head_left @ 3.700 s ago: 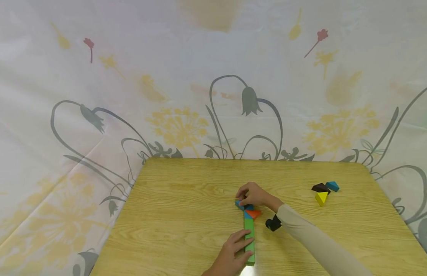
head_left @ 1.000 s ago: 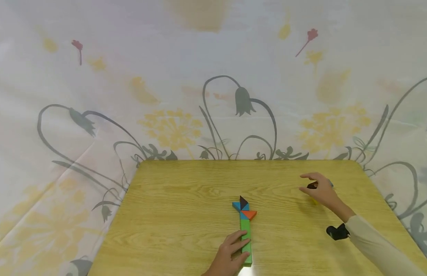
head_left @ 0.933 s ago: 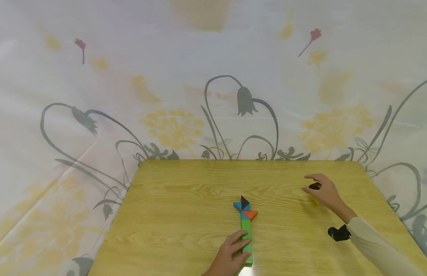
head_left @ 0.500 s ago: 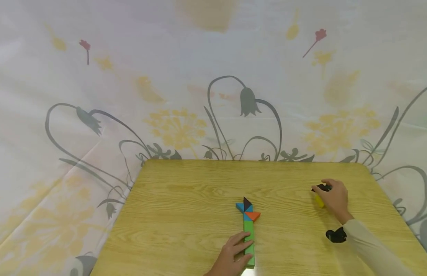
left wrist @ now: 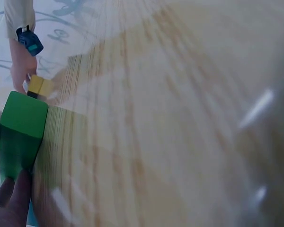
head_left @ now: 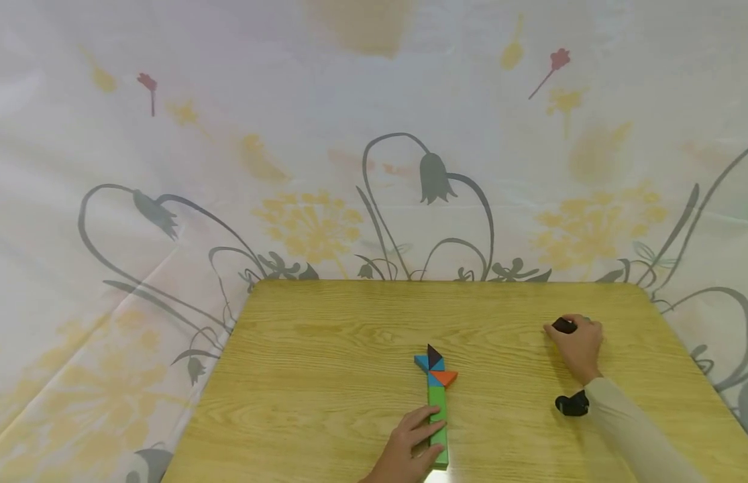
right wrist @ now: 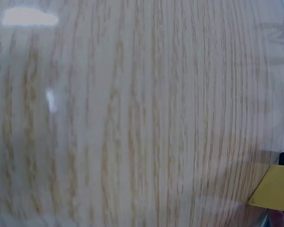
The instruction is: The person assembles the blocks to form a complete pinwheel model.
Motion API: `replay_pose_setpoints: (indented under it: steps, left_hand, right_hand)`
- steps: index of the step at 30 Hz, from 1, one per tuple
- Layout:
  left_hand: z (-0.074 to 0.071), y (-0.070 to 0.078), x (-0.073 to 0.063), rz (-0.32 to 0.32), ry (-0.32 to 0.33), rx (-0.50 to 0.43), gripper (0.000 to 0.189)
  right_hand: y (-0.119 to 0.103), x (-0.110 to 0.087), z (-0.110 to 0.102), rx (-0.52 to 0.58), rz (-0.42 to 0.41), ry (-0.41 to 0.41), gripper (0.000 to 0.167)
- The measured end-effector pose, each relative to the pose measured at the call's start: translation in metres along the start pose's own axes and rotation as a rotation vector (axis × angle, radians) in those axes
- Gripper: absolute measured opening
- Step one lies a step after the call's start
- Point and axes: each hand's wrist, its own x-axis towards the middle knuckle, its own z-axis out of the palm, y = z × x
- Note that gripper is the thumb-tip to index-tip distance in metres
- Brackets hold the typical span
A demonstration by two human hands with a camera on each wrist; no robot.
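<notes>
My left hand holds a long green block from its left side, fingers over the top; its end shows large in the left wrist view. Touching the block's far end is a cluster of small triangular blocks: blue, orange and dark brown. At the right my right hand has thumb and forefinger around another dark brown triangular block. A yellow block appears beside that hand in the right wrist view; in the head view the hand hides it. Only a sliver of blue shows behind the fingers.
A black device, seemingly a wrist camera, is on my right wrist close above the wood-grain table. The table's far edge meets a pale wall covering with printed flowers.
My right hand has left the triangular cluster, gone right to the loose blocks, and closed its thumb and forefinger around the dark one. My left hand has stayed on the green block.
</notes>
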Motion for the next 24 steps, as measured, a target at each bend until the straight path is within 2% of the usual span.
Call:
replay_pose_setpoints:
  steps: [5,14,20,24]
  left_hand:
    - [0.0,0.001,0.0,-0.019,-0.009,-0.005,0.04]
    - [-0.002,0.003,0.001,-0.031,-0.016,-0.002,0.04]
    - [-0.002,0.004,0.001,-0.016,-0.007,0.007,0.039]
    - [-0.002,0.004,0.0,-0.004,-0.006,0.015,0.039]
  right_hand:
    - [-0.001,-0.001,-0.004,0.025,-0.027,-0.023,0.042]
    - [0.0,0.004,-0.01,-0.025,-0.144,-0.056,0.042]
    - [-0.012,0.006,-0.009,-0.016,-0.237,-0.052,0.039]
    - [-0.025,0.006,-0.011,0.017,-0.266,-0.087,0.039]
